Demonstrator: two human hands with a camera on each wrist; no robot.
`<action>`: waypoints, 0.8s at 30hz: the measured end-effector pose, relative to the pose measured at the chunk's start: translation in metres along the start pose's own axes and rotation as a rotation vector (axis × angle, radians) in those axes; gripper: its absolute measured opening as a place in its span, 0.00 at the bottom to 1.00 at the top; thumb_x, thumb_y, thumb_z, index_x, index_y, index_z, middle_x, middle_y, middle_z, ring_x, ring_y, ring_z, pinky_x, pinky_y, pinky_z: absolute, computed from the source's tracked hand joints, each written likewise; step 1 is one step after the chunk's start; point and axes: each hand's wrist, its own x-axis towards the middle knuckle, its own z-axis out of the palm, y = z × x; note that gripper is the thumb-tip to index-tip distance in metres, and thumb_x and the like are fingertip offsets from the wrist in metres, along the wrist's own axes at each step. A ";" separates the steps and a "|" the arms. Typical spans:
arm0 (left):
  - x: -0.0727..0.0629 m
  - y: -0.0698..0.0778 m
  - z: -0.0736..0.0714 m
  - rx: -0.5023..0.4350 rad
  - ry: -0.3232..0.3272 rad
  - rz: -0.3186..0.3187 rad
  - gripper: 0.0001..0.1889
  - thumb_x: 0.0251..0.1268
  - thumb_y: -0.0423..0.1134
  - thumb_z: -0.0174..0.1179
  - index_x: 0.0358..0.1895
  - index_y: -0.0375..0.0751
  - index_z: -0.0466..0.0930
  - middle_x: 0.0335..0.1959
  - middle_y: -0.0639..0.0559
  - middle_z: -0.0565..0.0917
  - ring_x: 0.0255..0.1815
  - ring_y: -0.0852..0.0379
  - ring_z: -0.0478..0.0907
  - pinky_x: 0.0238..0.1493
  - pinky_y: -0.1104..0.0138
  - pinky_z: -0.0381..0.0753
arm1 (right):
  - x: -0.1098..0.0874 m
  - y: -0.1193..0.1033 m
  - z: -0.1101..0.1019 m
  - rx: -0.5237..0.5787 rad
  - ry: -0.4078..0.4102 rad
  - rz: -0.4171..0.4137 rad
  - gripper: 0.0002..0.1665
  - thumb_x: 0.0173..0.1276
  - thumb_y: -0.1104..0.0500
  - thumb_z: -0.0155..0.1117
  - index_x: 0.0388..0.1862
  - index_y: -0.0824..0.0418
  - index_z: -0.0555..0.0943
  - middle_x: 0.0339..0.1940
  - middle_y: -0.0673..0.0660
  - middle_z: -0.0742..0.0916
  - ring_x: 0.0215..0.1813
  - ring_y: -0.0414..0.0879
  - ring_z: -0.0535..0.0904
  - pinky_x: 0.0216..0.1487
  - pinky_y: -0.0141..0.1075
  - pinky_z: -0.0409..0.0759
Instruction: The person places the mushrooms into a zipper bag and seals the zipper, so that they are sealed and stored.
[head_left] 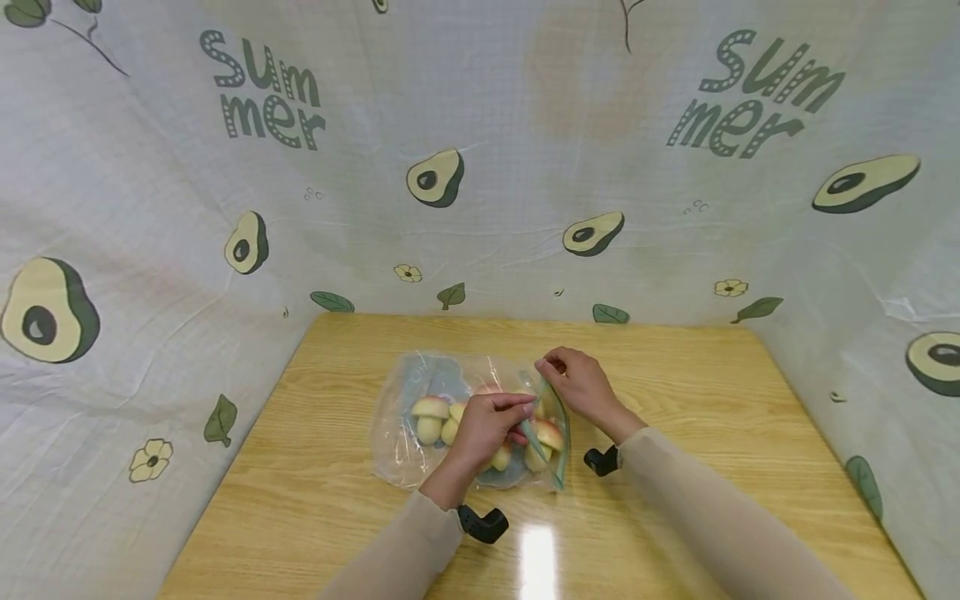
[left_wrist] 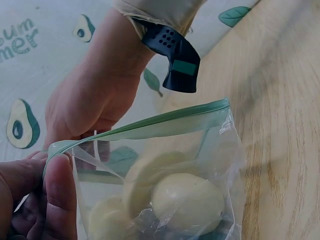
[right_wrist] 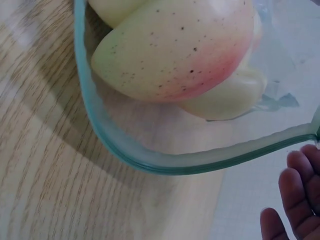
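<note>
A clear zip bag (head_left: 390,454) lies on the table with several mushrooms (head_left: 431,410) in it, cream-stemmed with pink-tinged caps. Its mouth, edged by a green zip strip (right_wrist: 165,167), faces right and gapes. With thumb and fingers my left hand (head_left: 486,427) pinches the near lip of that mouth, as the left wrist view also shows. My right hand (head_left: 587,387) pinches the far end of the strip. In the right wrist view a speckled mushroom cap (right_wrist: 175,55) shows close up inside the bag, while only some right-hand fingers (right_wrist: 295,192) appear.
The wooden table (head_left: 690,500) extends to both sides and in front of the bag. White cloth (head_left: 510,192) printed with avocados and leaves encloses it at the back and sides. A black wrist device (head_left: 483,525) sits on my left wrist, another (head_left: 602,461) on the right.
</note>
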 end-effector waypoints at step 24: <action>-0.001 -0.003 0.000 0.108 -0.008 -0.006 0.21 0.73 0.36 0.68 0.66 0.37 0.82 0.35 0.42 0.91 0.21 0.60 0.83 0.31 0.57 0.93 | -0.002 0.003 0.006 0.043 -0.003 0.033 0.14 0.80 0.50 0.65 0.45 0.61 0.85 0.33 0.55 0.87 0.29 0.45 0.74 0.31 0.37 0.74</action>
